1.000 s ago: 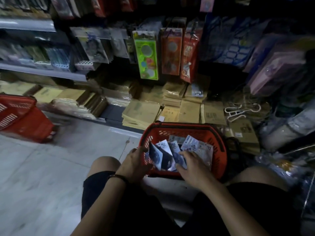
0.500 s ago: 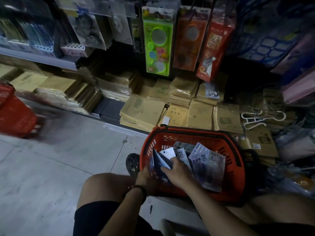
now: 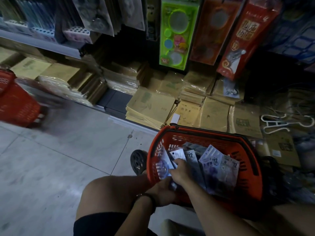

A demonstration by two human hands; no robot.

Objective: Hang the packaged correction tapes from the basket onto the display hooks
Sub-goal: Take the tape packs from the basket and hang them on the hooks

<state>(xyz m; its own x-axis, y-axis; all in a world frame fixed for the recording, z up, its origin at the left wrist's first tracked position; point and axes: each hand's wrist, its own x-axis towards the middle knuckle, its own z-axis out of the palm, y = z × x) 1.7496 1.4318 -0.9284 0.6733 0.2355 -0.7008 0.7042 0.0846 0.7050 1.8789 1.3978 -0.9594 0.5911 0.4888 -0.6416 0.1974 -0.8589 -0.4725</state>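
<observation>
Carded correction tapes [image 3: 215, 163] lie jumbled inside the red basket [image 3: 192, 139]

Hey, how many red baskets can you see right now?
2. One basket sits right in front, holding tape packs; a second basket is on the floor at far left, cut off by the frame. None seems hidden.

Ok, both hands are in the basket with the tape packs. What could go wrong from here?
1. The left hand seems to grip several fanned correction tape packs at once while the right hand picks among them; lifting the bunch could let one slip out.
2. The other packs lean loosely against each other in the red basket; pulling neighbours may topple them flat.
3. The aisle is dim, so similar packs may be confused.
</observation>
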